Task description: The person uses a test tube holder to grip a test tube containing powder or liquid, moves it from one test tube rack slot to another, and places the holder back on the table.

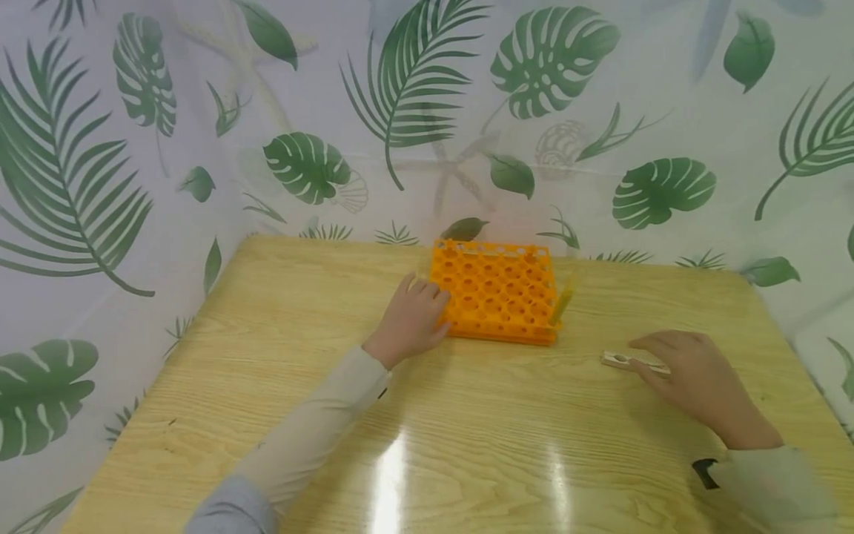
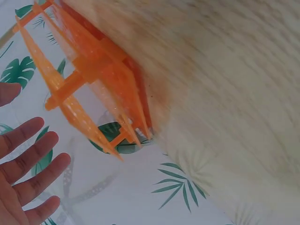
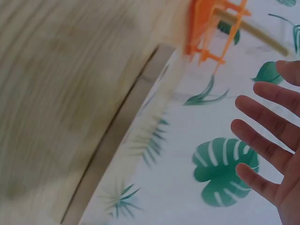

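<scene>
An orange test tube rack [image 1: 490, 289] stands near the back of the table. At its right front corner a test tube with yellow content [image 1: 563, 300] leans outward. My left hand [image 1: 415, 315] is at the rack's left side, covering part of that edge in the head view. In the left wrist view the fingers [image 2: 35, 161] are extended and spread, holding nothing. To the right, a small wooden clamp [image 1: 617, 360] lies partly hidden by my right hand [image 1: 697, 382], whose thumb and fingers are either side of it. The right wrist view shows spread fingers [image 3: 267, 110].
The wooden table [image 1: 300, 311] has a light, glossy surface. A white cloth with green leaf prints [image 1: 434, 96] hangs right behind the table's back edge and along its sides.
</scene>
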`<action>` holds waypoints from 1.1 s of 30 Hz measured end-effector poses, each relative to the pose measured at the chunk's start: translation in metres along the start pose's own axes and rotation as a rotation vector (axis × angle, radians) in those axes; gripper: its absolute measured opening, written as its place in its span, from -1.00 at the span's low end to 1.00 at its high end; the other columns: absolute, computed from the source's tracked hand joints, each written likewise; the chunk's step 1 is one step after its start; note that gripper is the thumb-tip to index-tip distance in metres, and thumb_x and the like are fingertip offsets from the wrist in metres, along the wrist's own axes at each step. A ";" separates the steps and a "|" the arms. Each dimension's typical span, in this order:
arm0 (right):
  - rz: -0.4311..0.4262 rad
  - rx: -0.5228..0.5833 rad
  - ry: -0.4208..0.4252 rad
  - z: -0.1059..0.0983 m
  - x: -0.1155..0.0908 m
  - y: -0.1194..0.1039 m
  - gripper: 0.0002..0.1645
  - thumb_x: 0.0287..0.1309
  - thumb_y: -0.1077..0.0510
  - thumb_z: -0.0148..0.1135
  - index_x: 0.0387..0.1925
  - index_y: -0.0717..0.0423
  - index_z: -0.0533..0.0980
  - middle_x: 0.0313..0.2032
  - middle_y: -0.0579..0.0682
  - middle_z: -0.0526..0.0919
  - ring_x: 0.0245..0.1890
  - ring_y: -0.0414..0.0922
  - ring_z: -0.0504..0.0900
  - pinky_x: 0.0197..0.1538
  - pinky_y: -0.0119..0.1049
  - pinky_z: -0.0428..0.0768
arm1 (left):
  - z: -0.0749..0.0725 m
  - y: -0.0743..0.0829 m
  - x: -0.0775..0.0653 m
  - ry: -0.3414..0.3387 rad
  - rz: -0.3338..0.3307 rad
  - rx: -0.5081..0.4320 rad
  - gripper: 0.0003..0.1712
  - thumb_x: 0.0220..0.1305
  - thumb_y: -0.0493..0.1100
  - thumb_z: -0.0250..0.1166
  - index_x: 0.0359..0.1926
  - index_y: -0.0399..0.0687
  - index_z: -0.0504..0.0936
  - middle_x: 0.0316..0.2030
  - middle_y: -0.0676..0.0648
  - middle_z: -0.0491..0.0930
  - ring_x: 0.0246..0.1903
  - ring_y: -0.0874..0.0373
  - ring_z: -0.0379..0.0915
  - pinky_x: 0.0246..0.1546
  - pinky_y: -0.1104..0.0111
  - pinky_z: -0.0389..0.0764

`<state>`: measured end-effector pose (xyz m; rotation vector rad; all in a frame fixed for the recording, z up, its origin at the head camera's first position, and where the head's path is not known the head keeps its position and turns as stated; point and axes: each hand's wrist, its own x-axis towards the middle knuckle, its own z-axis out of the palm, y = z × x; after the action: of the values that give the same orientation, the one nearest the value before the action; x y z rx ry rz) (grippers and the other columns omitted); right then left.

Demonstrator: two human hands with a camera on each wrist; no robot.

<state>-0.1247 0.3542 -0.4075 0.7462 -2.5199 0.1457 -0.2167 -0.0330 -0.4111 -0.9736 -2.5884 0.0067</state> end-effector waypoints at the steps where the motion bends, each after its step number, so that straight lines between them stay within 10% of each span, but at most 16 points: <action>1: 0.008 -0.001 -0.013 0.001 -0.002 0.004 -0.55 0.15 -0.16 0.17 -0.27 0.15 0.63 -0.31 0.14 0.69 -0.28 0.14 0.63 -0.18 0.13 0.46 | 0.002 0.000 0.001 -0.004 -0.001 0.004 -0.65 0.14 0.09 0.27 -0.18 -0.06 0.56 -0.25 -0.05 0.59 -0.12 -0.01 0.51 0.21 0.02 0.31; 9: 0.088 -0.015 -0.151 0.013 -0.020 0.034 -0.58 -0.24 0.12 0.46 -0.23 0.16 0.62 -0.27 0.20 0.68 -0.27 0.17 0.63 -0.23 0.15 0.47 | 0.014 -0.002 0.004 -0.072 -0.033 -0.024 -0.62 0.18 0.08 0.24 -0.12 -0.08 0.55 -0.23 -0.08 0.57 -0.16 -0.02 0.54 0.22 0.00 0.30; 33: 0.244 0.083 -0.478 0.030 -0.039 0.071 -0.56 -0.08 0.09 0.41 -0.13 0.18 0.55 -0.36 0.00 0.62 -0.49 -0.18 0.54 -0.46 -0.21 0.49 | 0.021 -0.001 0.006 -0.098 -0.095 -0.058 -0.60 0.19 0.06 0.24 -0.04 -0.08 0.57 -0.16 -0.06 0.60 -0.14 0.02 0.56 0.18 0.04 0.35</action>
<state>-0.1474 0.4261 -0.4498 0.5500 -3.0748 0.1724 -0.2290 -0.0273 -0.4283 -0.8901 -2.7362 -0.0466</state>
